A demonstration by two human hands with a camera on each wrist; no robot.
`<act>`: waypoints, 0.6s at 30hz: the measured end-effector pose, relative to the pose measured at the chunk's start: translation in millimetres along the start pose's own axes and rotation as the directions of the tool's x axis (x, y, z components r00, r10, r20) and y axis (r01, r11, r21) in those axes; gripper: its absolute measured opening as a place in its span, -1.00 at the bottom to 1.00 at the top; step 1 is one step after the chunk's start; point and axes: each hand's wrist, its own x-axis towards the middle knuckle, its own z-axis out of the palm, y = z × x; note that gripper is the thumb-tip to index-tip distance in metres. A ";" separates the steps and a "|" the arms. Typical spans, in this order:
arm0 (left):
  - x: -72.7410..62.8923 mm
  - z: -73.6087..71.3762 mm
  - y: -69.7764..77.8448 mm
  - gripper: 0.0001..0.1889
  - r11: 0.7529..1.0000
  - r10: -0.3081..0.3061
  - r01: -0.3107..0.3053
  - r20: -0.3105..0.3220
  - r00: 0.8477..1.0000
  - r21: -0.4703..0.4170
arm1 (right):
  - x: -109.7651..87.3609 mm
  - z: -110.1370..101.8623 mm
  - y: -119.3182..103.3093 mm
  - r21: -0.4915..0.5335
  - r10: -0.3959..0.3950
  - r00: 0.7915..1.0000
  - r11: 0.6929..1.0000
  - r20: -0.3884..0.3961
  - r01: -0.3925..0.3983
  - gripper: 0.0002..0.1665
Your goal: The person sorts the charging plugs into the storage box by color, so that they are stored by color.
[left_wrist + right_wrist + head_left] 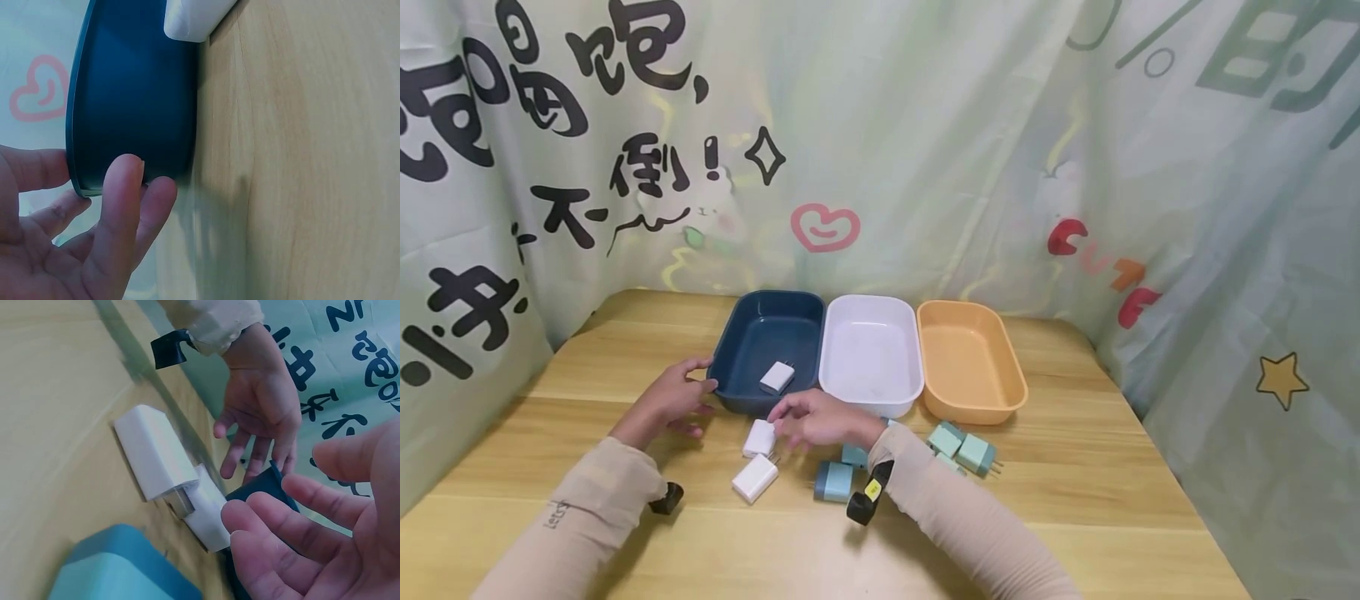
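A navy tray [730,396] stands at the left of a row of trays, with a white charger [777,378] lying in it. My left hand [672,400] touches the tray's left rim with thumb and fingertip, its other fingers loosely spread below. In front of the tray, two more white plug chargers lie on the table, a far one [759,438] and a nearer one [756,478]. My right hand [820,419] hovers beside the far charger, fingers relaxed. The right wrist view shows a gap between thumb and fingers of that hand [300,550], with nothing held.
A white tray [871,400] and an orange tray [973,410] stand to the right of the navy one. Blue chargers [833,481] lie below my right hand, partly hidden by its sleeve. Green chargers [976,454] sit farther right. Printed cloth hangs behind the wooden table [1075,500].
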 end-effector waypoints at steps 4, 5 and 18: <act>1.6 -0.7 -1.5 -0.36 1.000 0.003 -0.003 0.002 1.000 0.000 | -0.6 3.4 0.5 -0.016 0.025 1.000 1.000 0.008 -0.025 -0.77; 2.2 -1.0 -1.7 -0.36 1.000 0.004 -0.004 0.001 1.000 -0.001 | -0.5 4.1 0.5 -0.018 0.031 0.999 0.999 0.009 -0.031 -0.77; 3.6 0.0 -3.5 -0.36 1.000 0.011 -0.011 -0.003 1.000 0.004 | 3.0 14.3 3.9 -0.062 0.056 0.997 0.997 0.055 -0.053 -0.79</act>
